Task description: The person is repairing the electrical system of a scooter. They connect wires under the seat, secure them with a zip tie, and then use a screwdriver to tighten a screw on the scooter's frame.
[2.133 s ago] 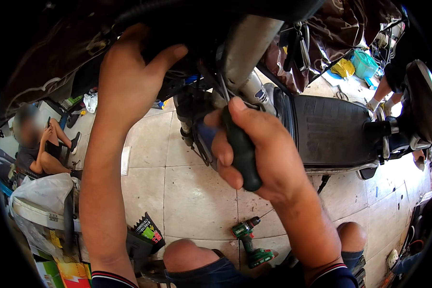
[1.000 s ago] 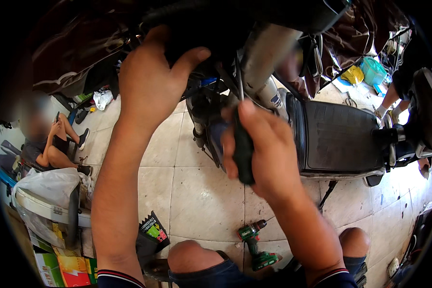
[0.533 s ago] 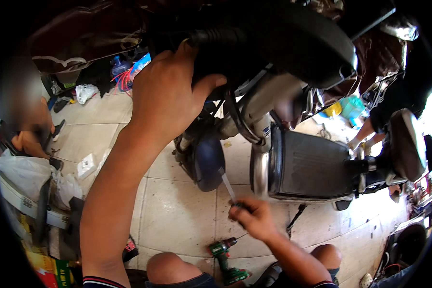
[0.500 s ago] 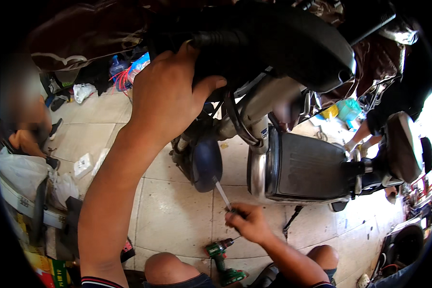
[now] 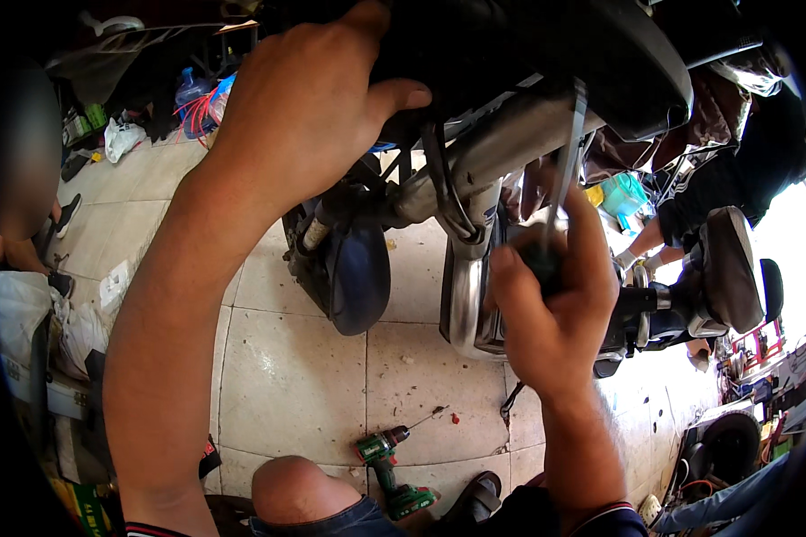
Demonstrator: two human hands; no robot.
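Observation:
My left hand (image 5: pixel 300 112) grips the dark front part of an electric scooter, thumb stretched out to the right; most of its fingers are lost in shadow. In my right hand (image 5: pixel 560 304) is a screwdriver (image 5: pixel 567 161) with a dark green handle and a long metal shaft. Its shaft points upward, and the tip overlaps the underside of the black front housing (image 5: pixel 591 54); whether they touch I cannot tell. Between my hands runs the scooter's metal steering tube (image 5: pixel 510 148), with a dark cable beside it. Below hangs a dark blue front mudguard (image 5: pixel 360 282).
A green cordless drill (image 5: pixel 387 470) lies on the tiled floor (image 5: pixel 287 385) near my knees. The scooter's brown seat (image 5: pixel 730 268) is at the right. White plastic bags (image 5: pixel 22 300) and a seated person are at the left; another person stands at the far right. A black tyre (image 5: pixel 730 447) lies at the lower right.
My right hand has risen with the screwdriver from beside the mudguard to the black housing. My left hand keeps its hold while the view has shifted slightly.

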